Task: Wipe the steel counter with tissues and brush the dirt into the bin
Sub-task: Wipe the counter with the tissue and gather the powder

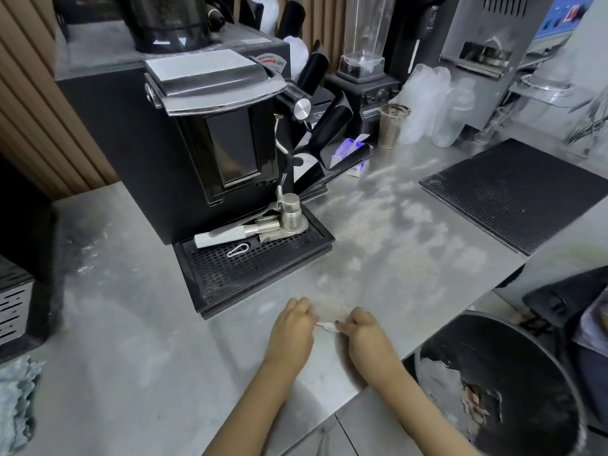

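Left hand (291, 330) and right hand (362, 334) each pinch one tissue (325, 326) on the near tabletop (131, 324); bin (526, 357) right.

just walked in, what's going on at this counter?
A person is wiping the steel counter. The left hand and right hand hold a small white tissue between them, down on the surface just in front of the grinder's black drip tray. Pale dusty dirt is smeared across the counter towards the black mat. The black bin stands open below the counter's edge, on the person's right.
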Action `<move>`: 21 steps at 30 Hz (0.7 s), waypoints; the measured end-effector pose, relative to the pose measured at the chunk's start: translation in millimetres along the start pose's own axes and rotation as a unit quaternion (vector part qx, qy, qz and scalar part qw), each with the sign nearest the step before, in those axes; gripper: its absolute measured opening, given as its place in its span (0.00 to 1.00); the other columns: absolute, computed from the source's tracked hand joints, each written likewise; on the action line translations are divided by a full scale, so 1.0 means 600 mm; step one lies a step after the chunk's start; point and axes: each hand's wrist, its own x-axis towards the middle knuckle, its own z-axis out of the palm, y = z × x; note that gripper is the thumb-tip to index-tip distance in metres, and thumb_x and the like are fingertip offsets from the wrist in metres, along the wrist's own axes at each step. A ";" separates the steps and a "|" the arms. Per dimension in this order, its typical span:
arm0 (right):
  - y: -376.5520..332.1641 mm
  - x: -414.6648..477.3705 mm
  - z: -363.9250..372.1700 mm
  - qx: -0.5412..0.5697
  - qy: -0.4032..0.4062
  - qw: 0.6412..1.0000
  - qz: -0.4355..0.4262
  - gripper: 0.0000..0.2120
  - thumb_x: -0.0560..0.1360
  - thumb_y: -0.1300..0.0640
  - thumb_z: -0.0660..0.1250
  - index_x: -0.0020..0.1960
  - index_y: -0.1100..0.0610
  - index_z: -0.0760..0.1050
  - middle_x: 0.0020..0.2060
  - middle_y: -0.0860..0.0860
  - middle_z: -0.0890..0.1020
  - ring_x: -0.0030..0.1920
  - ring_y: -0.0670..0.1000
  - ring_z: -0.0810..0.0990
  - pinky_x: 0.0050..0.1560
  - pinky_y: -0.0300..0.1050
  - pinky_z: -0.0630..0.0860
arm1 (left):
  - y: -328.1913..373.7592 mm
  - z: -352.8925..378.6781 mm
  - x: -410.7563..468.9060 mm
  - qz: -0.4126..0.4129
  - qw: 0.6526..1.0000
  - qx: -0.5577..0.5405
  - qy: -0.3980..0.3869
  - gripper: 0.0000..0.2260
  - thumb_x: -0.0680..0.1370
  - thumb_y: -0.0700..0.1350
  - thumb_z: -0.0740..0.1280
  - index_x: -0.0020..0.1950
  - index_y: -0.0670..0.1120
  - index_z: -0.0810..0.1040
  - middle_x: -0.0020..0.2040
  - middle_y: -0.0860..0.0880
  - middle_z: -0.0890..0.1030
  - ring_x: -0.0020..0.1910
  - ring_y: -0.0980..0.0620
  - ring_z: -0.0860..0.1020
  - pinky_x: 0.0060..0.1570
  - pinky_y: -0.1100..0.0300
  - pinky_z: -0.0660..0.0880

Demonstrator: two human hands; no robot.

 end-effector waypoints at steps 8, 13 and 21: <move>-0.047 -0.043 -0.034 0.014 0.044 0.998 -0.033 0.09 0.70 0.63 0.62 0.39 0.50 0.73 0.32 0.46 0.62 0.34 0.47 0.65 0.32 0.39 0.64 | -0.003 -0.013 -0.076 0.017 1.000 0.005 0.015 0.14 0.53 0.34 0.80 0.27 0.47 0.77 0.30 0.53 0.73 0.34 0.56 0.70 0.25 0.66 0.71; -0.023 -0.084 -0.025 0.038 -0.058 0.998 0.010 0.15 0.68 0.62 0.68 0.33 0.47 0.65 0.34 0.46 0.64 0.34 0.45 0.67 0.31 0.38 0.61 | 0.021 0.018 -0.119 0.041 0.997 0.050 -0.031 0.19 0.43 0.34 0.79 0.24 0.49 0.76 0.27 0.53 0.70 0.32 0.57 0.66 0.24 0.67 0.63; 0.013 -0.008 -0.062 0.003 0.010 0.999 0.042 0.18 0.77 0.66 0.55 0.52 0.45 0.75 0.50 0.53 0.68 0.49 0.49 0.67 0.48 0.39 0.63 | 0.068 -0.016 0.008 0.042 0.997 0.056 -0.036 0.09 0.55 0.33 0.76 0.30 0.43 0.79 0.35 0.48 0.76 0.35 0.49 0.76 0.30 0.62 0.71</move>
